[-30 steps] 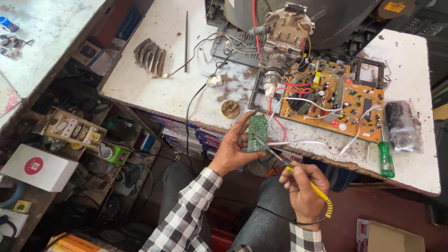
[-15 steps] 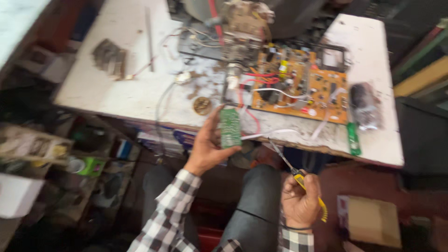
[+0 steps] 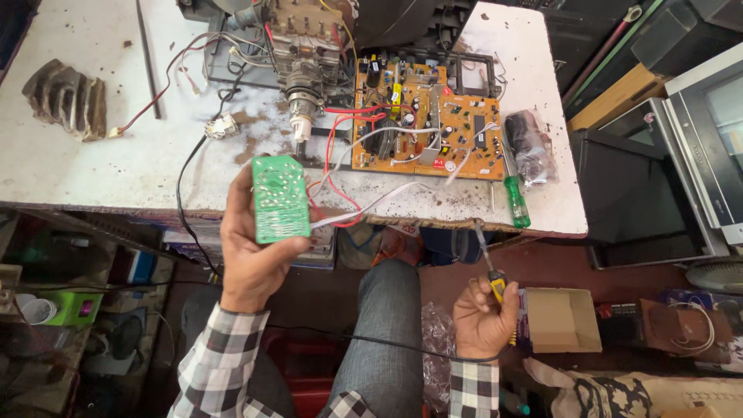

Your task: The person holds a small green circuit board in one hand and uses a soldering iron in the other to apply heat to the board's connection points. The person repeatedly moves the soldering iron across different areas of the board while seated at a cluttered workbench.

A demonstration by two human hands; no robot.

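Small green circuit board (image 3: 280, 198) clamped upright in left hand (image 3: 251, 259) at frame centre-left, yellow-handled soldering iron (image 3: 492, 272) gripped in right hand (image 3: 481, 319) at lower right, orange circuit board (image 3: 422, 124), green screwdriver (image 3: 514, 197) and tangled wires (image 3: 348, 162) laid on white workbench (image 3: 93, 166) above, cardboard box (image 3: 561, 319) seen beside right hand.

A clear plastic bag (image 3: 531, 147) with dark contents lies on the white worktop (image 3: 93, 166), just right of the orange circuit board. Below the worktop's right edge, an open brown cardboard box (image 3: 559, 319) sits on the floor. At the far right edge, a grey-framed screen (image 3: 716, 116) stands tilted, its glass pale and blank
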